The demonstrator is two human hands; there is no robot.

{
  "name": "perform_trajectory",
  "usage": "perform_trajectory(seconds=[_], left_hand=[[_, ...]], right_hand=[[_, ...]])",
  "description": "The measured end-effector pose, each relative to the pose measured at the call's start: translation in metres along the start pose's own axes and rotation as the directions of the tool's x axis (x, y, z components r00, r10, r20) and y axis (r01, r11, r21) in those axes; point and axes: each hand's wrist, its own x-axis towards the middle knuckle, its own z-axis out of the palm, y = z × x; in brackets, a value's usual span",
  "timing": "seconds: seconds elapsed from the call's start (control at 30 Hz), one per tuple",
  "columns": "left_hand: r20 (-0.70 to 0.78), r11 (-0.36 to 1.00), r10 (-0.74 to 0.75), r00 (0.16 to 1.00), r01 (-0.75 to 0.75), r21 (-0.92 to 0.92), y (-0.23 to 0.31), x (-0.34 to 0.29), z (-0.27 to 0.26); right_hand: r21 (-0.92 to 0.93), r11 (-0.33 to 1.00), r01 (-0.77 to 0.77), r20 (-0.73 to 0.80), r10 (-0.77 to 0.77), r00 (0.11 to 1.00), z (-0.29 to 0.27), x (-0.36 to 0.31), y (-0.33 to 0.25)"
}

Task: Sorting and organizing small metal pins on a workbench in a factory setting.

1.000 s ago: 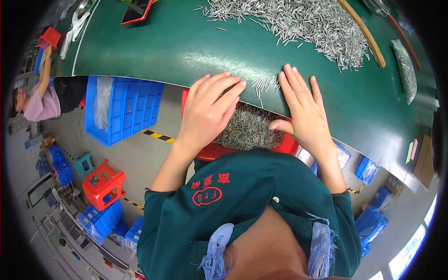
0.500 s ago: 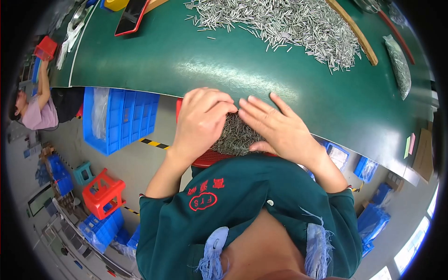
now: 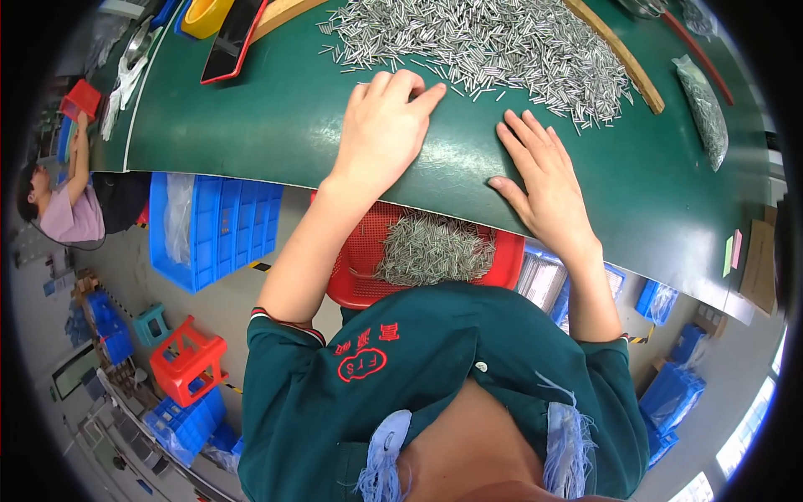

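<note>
Our left hand (image 3: 386, 125) lies palm down on the green table mat (image 3: 251, 125), fingers loosely curled and holding nothing, its fingertips touching the near fringe of the heap of small metal pins (image 3: 493, 46). Our right hand (image 3: 544, 180) rests flat on the same mat with the fingers spread and empty — just short of the heap, whose loose stragglers lie near its fingertips. The heap itself spreads across the mat beyond both hands, toward the far edge.

Below the mat's near edge, between our forearms, a red basket (image 3: 355, 268) sits on our lap with a smaller pile of the same pins (image 3: 435, 247) inside it.

Half a second ago both hands were down at the mat's edge, cupped together over that basket; now they have come up onto the mat and parted — the left one further in toward the heap. The pile in the basket, then hidden under the hands, shows plainly.
</note>
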Motion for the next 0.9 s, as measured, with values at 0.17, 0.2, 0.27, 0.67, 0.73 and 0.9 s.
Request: perform_trajectory(seconds=[0.17, 0.2, 0.27, 0.67, 0.73, 0.9], left_hand=[[-0.038, 0.999, 0.011, 0.999, -0.013, -0.050, 0.008, 0.002, 0.001], [-0.035, 0.998, 0.025, 0.999, -0.027, -0.059, 0.010, 0.002, 0.004], [-0.033, 0.997, 0.041, 0.999, -0.043, -0.067, 0.012, 0.003, 0.006], [0.058, 0.989, 0.151, 0.987, -0.151, -0.008, 0.016, 0.002, 0.001], [0.110, 0.981, 0.184, 0.977, -0.176, -0.076, 0.022, -0.008, -0.005], [0.153, 0.994, 0.105, 0.983, -0.103, -0.024, 0.011, -0.032, -0.033]], right_hand=[[-0.019, 1.000, -0.005, -0.035, 0.004, 0.999, 0.003, 0.001, -0.001], [-0.019, 1.000, -0.005, -0.037, 0.005, 0.999, 0.003, 0.001, -0.001], [-0.018, 1.000, -0.001, -0.036, 0.000, 0.999, 0.003, 0.001, -0.001], [-0.014, 1.000, -0.003, -0.038, 0.003, 0.999, 0.002, 0.000, -0.002], [-0.015, 1.000, -0.006, -0.040, 0.005, 0.999, 0.002, 0.000, -0.002], [-0.023, 1.000, -0.001, -0.045, 0.000, 0.999, 0.002, 0.000, -0.002]])
